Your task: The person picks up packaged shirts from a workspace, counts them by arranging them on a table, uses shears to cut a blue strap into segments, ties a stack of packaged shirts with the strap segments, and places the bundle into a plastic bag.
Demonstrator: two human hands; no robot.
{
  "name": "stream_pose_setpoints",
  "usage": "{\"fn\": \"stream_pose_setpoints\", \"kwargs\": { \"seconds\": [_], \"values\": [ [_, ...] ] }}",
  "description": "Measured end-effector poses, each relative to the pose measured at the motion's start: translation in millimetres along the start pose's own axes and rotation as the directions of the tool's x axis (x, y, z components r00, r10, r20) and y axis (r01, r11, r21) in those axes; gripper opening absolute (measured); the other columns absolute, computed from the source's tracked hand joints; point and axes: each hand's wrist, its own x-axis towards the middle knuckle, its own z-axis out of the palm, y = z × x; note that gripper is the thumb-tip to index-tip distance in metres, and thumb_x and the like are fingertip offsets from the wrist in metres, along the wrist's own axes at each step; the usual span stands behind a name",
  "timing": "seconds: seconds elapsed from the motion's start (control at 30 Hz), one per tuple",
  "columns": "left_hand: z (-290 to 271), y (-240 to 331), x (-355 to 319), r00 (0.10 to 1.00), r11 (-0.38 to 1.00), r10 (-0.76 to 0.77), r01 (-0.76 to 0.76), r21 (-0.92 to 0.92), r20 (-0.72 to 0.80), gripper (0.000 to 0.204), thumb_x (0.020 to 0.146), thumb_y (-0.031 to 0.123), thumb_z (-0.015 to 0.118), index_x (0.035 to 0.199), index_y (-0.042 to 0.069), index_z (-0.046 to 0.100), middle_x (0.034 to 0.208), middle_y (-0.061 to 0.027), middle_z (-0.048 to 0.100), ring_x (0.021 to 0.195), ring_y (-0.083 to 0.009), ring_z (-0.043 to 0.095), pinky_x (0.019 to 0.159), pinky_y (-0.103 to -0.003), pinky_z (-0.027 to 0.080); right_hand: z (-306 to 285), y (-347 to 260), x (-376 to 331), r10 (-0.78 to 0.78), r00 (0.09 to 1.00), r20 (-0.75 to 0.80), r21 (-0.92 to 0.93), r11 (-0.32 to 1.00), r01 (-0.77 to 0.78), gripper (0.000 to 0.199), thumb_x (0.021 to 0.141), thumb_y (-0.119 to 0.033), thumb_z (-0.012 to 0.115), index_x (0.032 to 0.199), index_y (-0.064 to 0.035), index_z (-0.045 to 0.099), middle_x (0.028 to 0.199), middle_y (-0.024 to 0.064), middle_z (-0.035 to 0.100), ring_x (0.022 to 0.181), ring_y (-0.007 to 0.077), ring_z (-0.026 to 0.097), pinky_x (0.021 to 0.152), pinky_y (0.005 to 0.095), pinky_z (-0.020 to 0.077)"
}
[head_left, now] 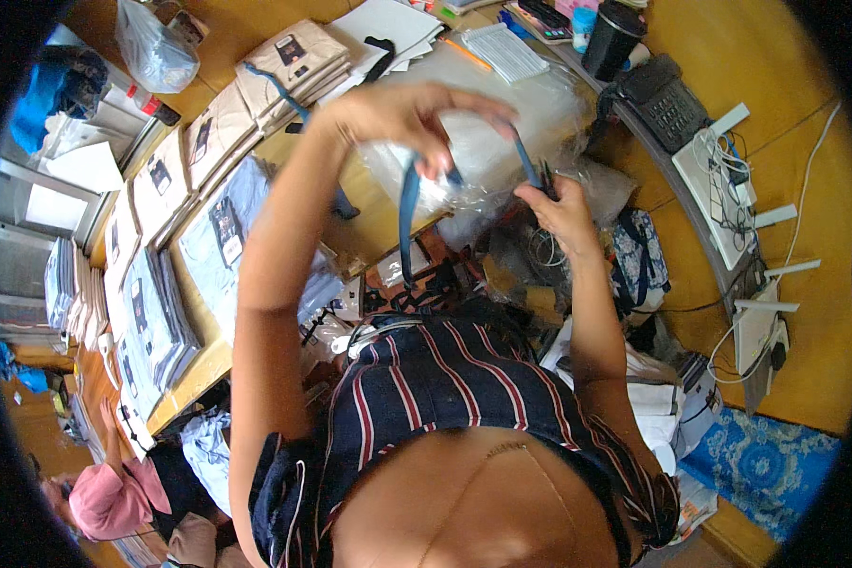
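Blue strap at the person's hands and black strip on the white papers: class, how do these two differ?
Colour: the blue strap is blue, the black strip black.
Pose: the blue strap is up in the air, gripped by the right hand, one end hanging; the black strip lies bent on the white papers.
Both are narrow.

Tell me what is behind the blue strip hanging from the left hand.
Behind the blue strip, clear plastic and the yellowish tabletop show, with clutter below. What the strip itself and the left hand cover cannot be seen.
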Motion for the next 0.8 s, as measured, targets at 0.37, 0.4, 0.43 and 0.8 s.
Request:
{"fn": "stream_pose_setpoints", "kwargs": {
  "seconds": [0.37, 0.4, 0.43, 0.8],
  "values": [
    [-122, -54, -40, 0.837, 0.662, -0.024, 0.423, 0.619, -0.547, 0.022, 0.08, 0.017, 0.042, 0.086, 0.001, 0.056, 0.074, -0.0107, 0.059, 0.065, -0.0178, 0.057, 0.058, -0.029, 0.047, -10, -85, 1, -0.498, 0.85, 0.169, -0.537, 0.677, 0.503, 0.024, 0.076, -0.024, 0.055, 0.075, -0.0014, 0.061, 0.069, 0.0059, 0.06, 0.062, 0.0098, 0.051, 0.06, 0.0243, 0.0405],
    [-86, -75, -21, 0.925, 0.951, -0.262, 0.295, 0.087, -0.274, 0.029, 0.084, 0.023, 0.037, 0.088, 0.0, 0.056, 0.076, -0.0124, 0.059, 0.066, -0.0202, 0.058, 0.057, -0.03, 0.048, -4, -107, 4, -0.543, 0.802, 0.25, -0.465, 0.659, 0.591, 0.022, 0.075, -0.024, 0.055, 0.075, -0.0032, 0.061, 0.06, 0.0027, 0.056, 0.055, 0.0071, 0.047, 0.052, 0.022, 0.0376],
    [-26, -51, 17, 0.897, 0.905, -0.426, 0.425, -0.034, -0.122, 0.029, 0.081, 0.019, 0.037, 0.104, 0.006, 0.048, 0.087, -0.0193, 0.057, 0.074, -0.0255, 0.058, 0.068, -0.032, 0.047, -2, -134, 1, -0.493, 0.814, 0.307, -0.43, 0.691, 0.581, 0.02, 0.076, -0.024, 0.055, 0.075, -0.0046, 0.061, 0.053, -0.001, 0.048, 0.049, 0.0041, 0.04, 0.043, 0.02, 0.031],
    [48, -196, 130, 0.979, 0.588, -0.204, 0.136, -0.797, 0.017, 0.025, 0.077, 0.013, 0.052, 0.098, 0.0, 0.044, 0.097, -0.0198, 0.051, 0.078, -0.0182, 0.054, 0.064, -0.025, 0.047, 113, -264, -5, -0.488, 0.523, 0.699, -0.175, 0.592, 0.787, 0.038, 0.065, -0.042, 0.056, 0.073, -0.0056, 0.061, 0.065, 0.0099, 0.058, 0.059, 0.0175, 0.053, 0.052, 0.0303, 0.0411]
  ]
}}
